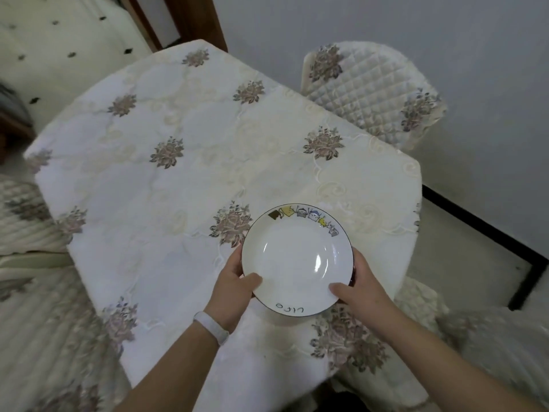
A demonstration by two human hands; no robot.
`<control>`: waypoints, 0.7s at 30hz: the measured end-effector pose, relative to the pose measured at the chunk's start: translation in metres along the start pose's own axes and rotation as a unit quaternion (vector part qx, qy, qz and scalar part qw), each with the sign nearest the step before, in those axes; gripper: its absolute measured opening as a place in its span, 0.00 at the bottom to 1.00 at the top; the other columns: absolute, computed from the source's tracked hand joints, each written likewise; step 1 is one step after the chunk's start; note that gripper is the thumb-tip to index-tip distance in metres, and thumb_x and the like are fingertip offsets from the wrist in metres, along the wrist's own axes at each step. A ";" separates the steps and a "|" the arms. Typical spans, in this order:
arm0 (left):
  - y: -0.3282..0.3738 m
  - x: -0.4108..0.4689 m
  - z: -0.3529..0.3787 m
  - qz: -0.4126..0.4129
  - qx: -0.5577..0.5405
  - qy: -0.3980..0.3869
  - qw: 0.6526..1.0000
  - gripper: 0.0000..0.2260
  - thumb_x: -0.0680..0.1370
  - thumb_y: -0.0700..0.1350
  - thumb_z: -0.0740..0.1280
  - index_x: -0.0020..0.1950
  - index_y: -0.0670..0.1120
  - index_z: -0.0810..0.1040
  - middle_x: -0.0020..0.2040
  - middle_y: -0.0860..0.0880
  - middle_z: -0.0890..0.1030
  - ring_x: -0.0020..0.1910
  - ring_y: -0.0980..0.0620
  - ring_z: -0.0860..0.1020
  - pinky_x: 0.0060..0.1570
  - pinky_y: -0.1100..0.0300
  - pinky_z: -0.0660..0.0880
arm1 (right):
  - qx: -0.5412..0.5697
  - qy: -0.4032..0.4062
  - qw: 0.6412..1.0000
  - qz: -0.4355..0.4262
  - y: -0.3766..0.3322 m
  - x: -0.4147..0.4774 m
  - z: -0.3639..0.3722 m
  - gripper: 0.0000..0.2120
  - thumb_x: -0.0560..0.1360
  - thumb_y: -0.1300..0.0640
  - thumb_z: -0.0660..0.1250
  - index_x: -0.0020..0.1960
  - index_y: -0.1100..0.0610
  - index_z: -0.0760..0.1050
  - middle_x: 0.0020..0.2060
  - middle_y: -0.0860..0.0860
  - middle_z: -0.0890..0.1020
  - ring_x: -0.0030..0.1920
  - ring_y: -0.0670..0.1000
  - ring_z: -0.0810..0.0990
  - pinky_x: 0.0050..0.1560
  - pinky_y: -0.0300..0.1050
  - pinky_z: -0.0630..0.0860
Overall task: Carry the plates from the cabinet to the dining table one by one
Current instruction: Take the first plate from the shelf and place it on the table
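A white plate (297,257) with a thin dark rim, small cartoon figures along its far edge and handwriting on its near edge is held over the near right part of the dining table (178,179). My left hand (234,288) grips its left edge, thumb on the rim. My right hand (358,288) grips its right edge the same way. A white band sits on my left wrist. Whether the plate touches the cloth I cannot tell. The table wears a cream embroidered cloth with flower bunches.
A chair (368,93) with a quilted cream cover stands at the table's far right side. Another covered chair (35,281) is at the left, and a third (490,340) at the near right. A grey wall with a dark skirting strip (487,230) runs on the right.
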State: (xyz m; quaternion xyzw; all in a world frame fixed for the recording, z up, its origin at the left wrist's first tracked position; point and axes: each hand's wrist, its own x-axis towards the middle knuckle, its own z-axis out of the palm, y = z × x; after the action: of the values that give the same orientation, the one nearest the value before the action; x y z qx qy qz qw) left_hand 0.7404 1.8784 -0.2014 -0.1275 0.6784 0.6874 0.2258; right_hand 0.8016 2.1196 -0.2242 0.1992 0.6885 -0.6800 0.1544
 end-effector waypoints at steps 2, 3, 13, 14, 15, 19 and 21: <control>-0.007 0.007 0.003 -0.016 -0.007 0.016 1.000 0.33 0.71 0.28 0.63 0.67 0.61 0.74 0.57 0.52 0.83 0.52 0.47 0.82 0.42 0.51 0.81 | 0.008 -0.005 1.000 0.009 0.004 0.010 -0.005 0.37 0.65 0.61 0.68 0.70 0.38 0.63 0.55 0.39 0.80 0.56 0.45 0.80 0.51 0.49 0.81; -0.010 0.011 0.005 -0.022 -0.008 0.022 0.999 0.33 0.70 0.29 0.63 0.67 0.60 0.74 0.57 0.52 0.83 0.52 0.47 0.82 0.43 0.50 0.81 | 0.013 -0.007 1.000 0.014 0.007 0.015 -0.008 0.37 0.65 0.62 0.68 0.70 0.39 0.63 0.53 0.39 0.81 0.54 0.44 0.81 0.48 0.47 0.82; -0.047 0.051 0.020 -0.080 0.005 0.037 0.996 0.32 0.72 0.26 0.63 0.56 0.64 0.78 0.48 0.52 0.85 0.47 0.48 0.83 0.40 0.54 0.81 | -0.045 -0.004 0.997 0.065 0.030 0.061 -0.029 0.35 0.67 0.66 0.69 0.67 0.41 0.63 0.57 0.44 0.79 0.55 0.42 0.79 0.50 0.41 0.77; -0.051 0.053 0.019 -0.081 0.009 0.036 0.996 0.32 0.72 0.26 0.63 0.54 0.67 0.78 0.47 0.53 0.86 0.46 0.50 0.84 0.40 0.55 0.81 | -0.052 -0.006 0.996 0.067 0.031 0.064 -0.029 0.35 0.67 0.66 0.69 0.67 0.41 0.62 0.57 0.43 0.79 0.56 0.42 0.79 0.50 0.41 0.77; -0.053 0.054 0.018 -0.083 0.012 0.035 0.996 0.33 0.72 0.27 0.63 0.54 0.67 0.78 0.48 0.54 0.86 0.46 0.51 0.84 0.40 0.56 0.81 | -0.059 -0.007 0.996 0.068 0.031 0.067 -0.029 0.36 0.66 0.65 0.69 0.67 0.41 0.62 0.57 0.42 0.78 0.56 0.42 0.78 0.50 0.41 0.76; -0.059 0.059 0.017 -0.085 0.022 0.042 0.995 0.31 0.72 0.28 0.64 0.55 0.67 0.78 0.49 0.51 0.86 0.48 0.48 0.83 0.42 0.54 0.81 | -0.083 -0.012 0.994 0.070 0.031 0.073 -0.029 0.37 0.64 0.62 0.68 0.67 0.37 0.62 0.55 0.38 0.78 0.51 0.35 0.78 0.41 0.34 0.77; -0.059 0.061 0.017 -0.083 0.028 0.049 0.995 0.32 0.72 0.28 0.65 0.54 0.68 0.79 0.48 0.52 0.86 0.47 0.49 0.84 0.41 0.56 0.81 | -0.089 -0.005 0.993 0.072 0.030 0.075 -0.030 0.37 0.64 0.61 0.69 0.65 0.35 0.62 0.54 0.38 0.79 0.48 0.34 0.79 0.38 0.33 0.77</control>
State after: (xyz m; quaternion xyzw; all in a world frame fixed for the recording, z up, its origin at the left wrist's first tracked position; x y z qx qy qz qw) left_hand 0.7182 1.9027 -0.2816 -0.2100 0.6950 0.6398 0.2520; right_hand 0.7528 2.1544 -0.2860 0.2302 0.7298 -0.6038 0.2231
